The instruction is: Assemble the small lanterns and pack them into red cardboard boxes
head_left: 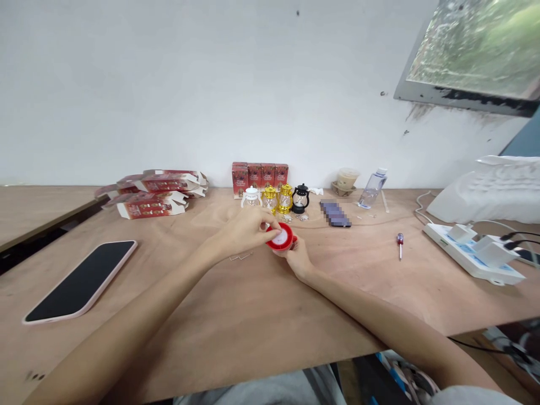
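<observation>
A small red lantern [286,247] is tipped so that its round end with a white disc in it faces me. My right hand [298,260] is closed around the lantern from the right and below. From the left, my left hand [248,226] has its thumb and fingers bent together on the red rim and white disc; what exactly the fingertips pinch is partly hidden. Just behind stand a white lantern [252,196], two gold lanterns [285,198] and a black lantern [301,198]. Thin bent wires [241,257] lie on the table below my left hand.
Red boxes [268,176] stand against the wall; flattened boxes [156,205] lie left. A large phone [84,279] rests front left. Rightward are another phone [335,213], a cup [347,179], a bottle [373,188], a screwdriver [400,245] and a power strip [472,256].
</observation>
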The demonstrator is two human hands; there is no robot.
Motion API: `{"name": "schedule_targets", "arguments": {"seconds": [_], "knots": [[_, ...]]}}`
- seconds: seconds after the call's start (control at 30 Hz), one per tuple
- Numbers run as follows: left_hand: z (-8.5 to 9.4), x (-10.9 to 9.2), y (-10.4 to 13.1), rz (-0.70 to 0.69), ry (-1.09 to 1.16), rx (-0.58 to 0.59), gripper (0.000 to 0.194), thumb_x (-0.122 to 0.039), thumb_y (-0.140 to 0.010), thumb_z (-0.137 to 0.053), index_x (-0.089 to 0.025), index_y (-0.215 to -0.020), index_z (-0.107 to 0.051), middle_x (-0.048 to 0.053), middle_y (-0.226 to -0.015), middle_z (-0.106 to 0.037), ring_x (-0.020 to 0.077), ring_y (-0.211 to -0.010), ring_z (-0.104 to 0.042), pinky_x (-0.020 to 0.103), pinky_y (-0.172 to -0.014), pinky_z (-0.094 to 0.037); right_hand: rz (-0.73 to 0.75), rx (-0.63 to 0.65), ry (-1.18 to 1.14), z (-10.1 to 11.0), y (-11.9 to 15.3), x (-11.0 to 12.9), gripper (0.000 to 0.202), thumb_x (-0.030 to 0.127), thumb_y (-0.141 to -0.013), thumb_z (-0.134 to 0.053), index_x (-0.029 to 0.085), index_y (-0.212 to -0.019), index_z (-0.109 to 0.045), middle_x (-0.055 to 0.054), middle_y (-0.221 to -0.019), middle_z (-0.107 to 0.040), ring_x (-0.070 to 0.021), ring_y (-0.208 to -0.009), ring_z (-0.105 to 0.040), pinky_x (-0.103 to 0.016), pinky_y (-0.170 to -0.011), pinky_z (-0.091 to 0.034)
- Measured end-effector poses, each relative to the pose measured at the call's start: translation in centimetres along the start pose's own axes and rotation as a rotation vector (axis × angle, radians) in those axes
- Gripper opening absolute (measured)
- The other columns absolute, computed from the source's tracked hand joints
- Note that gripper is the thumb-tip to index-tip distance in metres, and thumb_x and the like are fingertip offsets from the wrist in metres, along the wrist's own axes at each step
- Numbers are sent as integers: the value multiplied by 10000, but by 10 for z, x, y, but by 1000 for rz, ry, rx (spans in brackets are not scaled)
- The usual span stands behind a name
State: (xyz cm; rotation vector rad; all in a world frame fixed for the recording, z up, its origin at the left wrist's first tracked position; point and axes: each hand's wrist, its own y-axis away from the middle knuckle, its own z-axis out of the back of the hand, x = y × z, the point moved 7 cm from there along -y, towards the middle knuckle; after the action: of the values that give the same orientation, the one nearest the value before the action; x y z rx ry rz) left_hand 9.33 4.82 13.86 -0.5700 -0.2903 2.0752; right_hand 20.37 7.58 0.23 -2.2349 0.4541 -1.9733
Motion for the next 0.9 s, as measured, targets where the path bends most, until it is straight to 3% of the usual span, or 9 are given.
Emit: {"name": "schedule_targets", "arguments": {"seconds": [0.4, 0.7, 0.9], "knots": [[10, -1, 1, 87, -82, -38, 113, -243, -759, -596, -177, -716, -676, -15, -630, -646, 96, -543, -534, 203, -515, -363, 46, 14, 22, 1, -1, -2, 407, 197, -513, -727, 189, -912, -647, -14, -908, -700, -200, -880, -618, -367, -873, -471], [5, -4, -1, 0, -91, 30, 171, -248, -820, -534, -179, -747, -672, 8, -728, -639, 116, -630, -548, 240, -612, -388, 60, 23, 18, 1, -2, -3, 376, 211, -521, -740, 188, -883, -641, -5, -876, -693, -185, -834, -613, -347, -842, -475], [1, -8, -1, -30, -229, 23, 153, -228, -826, -517, -162, -761, -639, 27, -779, -626, 139, -675, -548, 256, -618, -367, 37, 17, 21, 2, -2, -4, 355, 207, -521, -736, 184, -860, -634, -7, -860, -686, -182, -821, -600, -344, -834, -467]]}}
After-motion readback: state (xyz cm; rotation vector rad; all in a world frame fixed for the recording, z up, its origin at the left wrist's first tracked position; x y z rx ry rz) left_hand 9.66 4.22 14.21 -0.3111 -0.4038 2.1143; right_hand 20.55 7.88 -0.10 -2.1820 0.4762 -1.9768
